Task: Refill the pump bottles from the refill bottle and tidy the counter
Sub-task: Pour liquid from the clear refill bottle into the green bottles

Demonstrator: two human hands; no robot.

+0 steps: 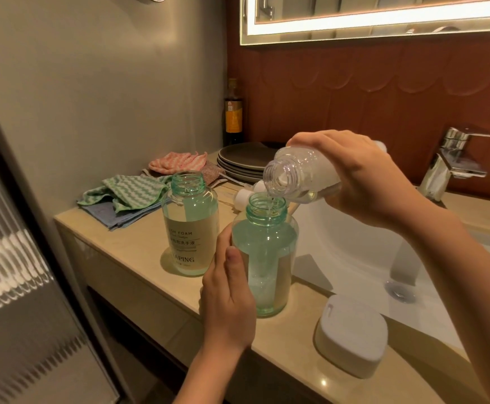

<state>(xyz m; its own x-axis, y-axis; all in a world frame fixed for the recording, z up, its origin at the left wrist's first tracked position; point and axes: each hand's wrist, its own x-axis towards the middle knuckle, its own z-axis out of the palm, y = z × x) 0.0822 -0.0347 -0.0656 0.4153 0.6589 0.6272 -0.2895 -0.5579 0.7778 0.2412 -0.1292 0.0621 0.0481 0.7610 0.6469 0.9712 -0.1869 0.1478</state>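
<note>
**Both hands busy: you pour with the right, steady with the left**

Your right hand (363,176) is closed round the body of the clear refill bottle (302,173), fingers over the top and thumb underneath. You hold it tipped, mouth down, above the left rim of the sink (354,243). A thin stream of clear liquid runs from its mouth into the open neck of the near pump bottle (267,258).

That bottle stands upright on the counter (127,249), just left of the sink, pump off, with a little foamy liquid at the bottom. Your left hand (226,301) grips its left side: the thumb lies up the front of the glass and the fingers curve round behind, mostly hidden.

The second pump bottle (189,225), also uncapped and labelled, stands further left of the sink, apart from your hand. Two white pump heads (246,196) lie behind the bottles, close to the sink's left rim.

Well left of the sink lie a green striped cloth (127,191) over a blue one and a pink cloth (176,161). Beyond the sink's back-left corner sit a stack of grey plates (243,158) and a dark bottle (233,112) against the wall. A white lidded box (351,333) rests at the sink's front edge, and the tap (453,158) stands at its back.
</note>
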